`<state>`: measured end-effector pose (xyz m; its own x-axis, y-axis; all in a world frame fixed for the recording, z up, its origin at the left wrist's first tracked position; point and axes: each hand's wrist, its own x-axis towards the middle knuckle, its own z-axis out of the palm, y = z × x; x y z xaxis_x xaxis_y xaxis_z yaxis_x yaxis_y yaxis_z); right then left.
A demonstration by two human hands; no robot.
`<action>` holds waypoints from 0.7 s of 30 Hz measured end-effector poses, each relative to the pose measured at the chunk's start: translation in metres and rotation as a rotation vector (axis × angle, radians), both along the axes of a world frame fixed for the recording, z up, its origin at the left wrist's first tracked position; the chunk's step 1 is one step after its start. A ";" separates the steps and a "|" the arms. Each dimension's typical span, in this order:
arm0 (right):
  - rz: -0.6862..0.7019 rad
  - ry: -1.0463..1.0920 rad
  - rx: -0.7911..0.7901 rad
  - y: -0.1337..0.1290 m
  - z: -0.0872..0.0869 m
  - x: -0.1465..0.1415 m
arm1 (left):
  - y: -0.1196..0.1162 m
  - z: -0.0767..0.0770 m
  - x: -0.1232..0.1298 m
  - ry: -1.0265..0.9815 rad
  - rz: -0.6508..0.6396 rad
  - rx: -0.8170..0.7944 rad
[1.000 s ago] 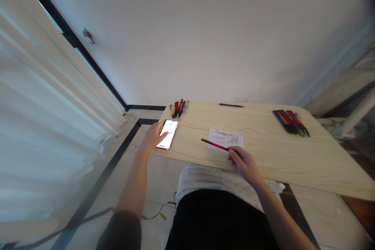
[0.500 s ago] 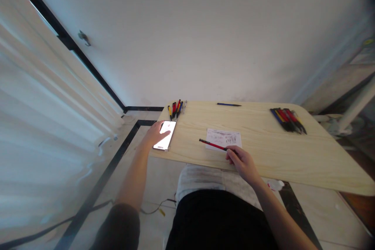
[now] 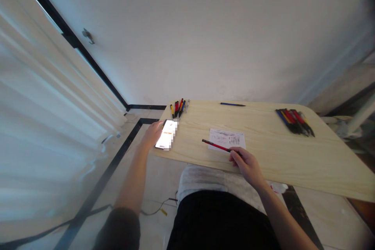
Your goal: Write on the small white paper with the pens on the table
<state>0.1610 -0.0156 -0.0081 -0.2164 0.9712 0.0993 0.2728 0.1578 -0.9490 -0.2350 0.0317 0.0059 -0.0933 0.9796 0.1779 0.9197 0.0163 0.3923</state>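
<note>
while pinching the red pen (image 3: 216, 145) in the right hand (image 3: 246, 162), well apart from the left hand (image 3: 151, 136) at the edge of the phone (image 3: 166, 134), unclear whether gripping, expect light, stiff, perhaps slick handling, best held near its lower end.

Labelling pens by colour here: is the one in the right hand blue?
No, the right hand holds a red pen with a black end; a blue pen lies near the far edge of the table.
</note>
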 end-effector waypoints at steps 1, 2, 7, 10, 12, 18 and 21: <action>-0.001 -0.003 0.001 0.000 0.000 0.000 | -0.001 -0.001 -0.001 0.002 0.003 -0.004; -0.001 -0.004 0.001 0.000 0.000 0.000 | -0.001 -0.001 -0.002 0.005 0.006 -0.007; -0.006 -0.018 -0.014 0.000 0.000 0.000 | 0.005 0.000 -0.002 0.021 -0.012 0.010; -0.012 -0.034 -0.019 -0.001 0.000 0.000 | 0.010 0.001 0.001 0.017 -0.037 0.015; -0.011 -0.038 -0.020 -0.001 0.000 0.000 | 0.013 0.000 0.003 0.010 -0.037 0.004; -0.018 -0.039 -0.030 -0.001 0.001 -0.001 | 0.021 -0.006 0.004 0.014 -0.056 -0.024; -0.019 -0.042 -0.028 0.000 0.002 -0.001 | 0.022 -0.007 0.004 0.032 -0.054 -0.033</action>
